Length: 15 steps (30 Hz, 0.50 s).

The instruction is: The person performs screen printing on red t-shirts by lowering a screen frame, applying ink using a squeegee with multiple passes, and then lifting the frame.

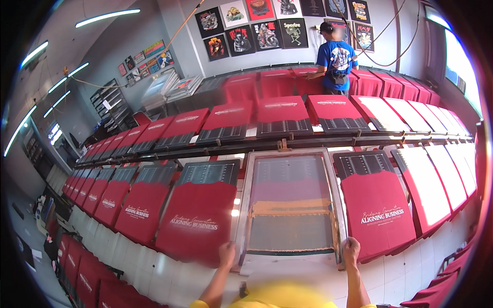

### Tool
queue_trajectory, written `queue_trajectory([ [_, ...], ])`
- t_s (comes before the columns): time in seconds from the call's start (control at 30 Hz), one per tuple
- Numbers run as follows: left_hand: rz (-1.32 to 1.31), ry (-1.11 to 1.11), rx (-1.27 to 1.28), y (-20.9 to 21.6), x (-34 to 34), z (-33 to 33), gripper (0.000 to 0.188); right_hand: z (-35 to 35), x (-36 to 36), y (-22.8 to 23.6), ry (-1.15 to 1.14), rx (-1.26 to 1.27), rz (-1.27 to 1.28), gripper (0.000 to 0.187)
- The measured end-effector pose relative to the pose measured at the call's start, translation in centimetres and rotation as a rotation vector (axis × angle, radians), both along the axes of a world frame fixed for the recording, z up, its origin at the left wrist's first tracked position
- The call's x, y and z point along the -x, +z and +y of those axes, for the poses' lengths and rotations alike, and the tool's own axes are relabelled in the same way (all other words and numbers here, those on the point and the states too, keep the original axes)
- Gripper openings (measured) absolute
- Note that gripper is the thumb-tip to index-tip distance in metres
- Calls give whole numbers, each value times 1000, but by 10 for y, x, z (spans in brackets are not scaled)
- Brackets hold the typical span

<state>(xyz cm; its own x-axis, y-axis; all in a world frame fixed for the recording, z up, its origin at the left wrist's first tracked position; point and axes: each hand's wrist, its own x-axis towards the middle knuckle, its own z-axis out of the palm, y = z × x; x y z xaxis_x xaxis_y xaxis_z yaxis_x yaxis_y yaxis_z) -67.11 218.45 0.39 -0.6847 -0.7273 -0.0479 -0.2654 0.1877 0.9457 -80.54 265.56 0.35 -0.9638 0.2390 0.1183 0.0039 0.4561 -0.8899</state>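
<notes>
The left hand [227, 253] and right hand [351, 249], both curled closed, seemed to grip the pale-framed, rectangular grey-mesh screen [333, 205] between red, white-printed fabric pieces [197, 205]. Probably it was being positioned; the next move required even support.

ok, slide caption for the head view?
Left grip and right grip at the near corners of a framed screen, red printed fabric on boards either side, a person in blue beyond.

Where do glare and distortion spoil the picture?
Head view: glare bleaches the flat red cloth garments at right nearly white; head view: the long black metal rail looks curved; head view: the rectangular framed mesh screen shows clearly, without such bleaching.
</notes>
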Motion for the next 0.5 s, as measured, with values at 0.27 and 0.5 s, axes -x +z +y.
queue_trajectory([
  [0.27,-79,-41,30,-1,-6,-11,25,-17,-6,27,-22,40,-29,17],
  [0.5,-187,-142,253,8,0,-9,29,-12,-7,9,-4,-70,77,13],
])
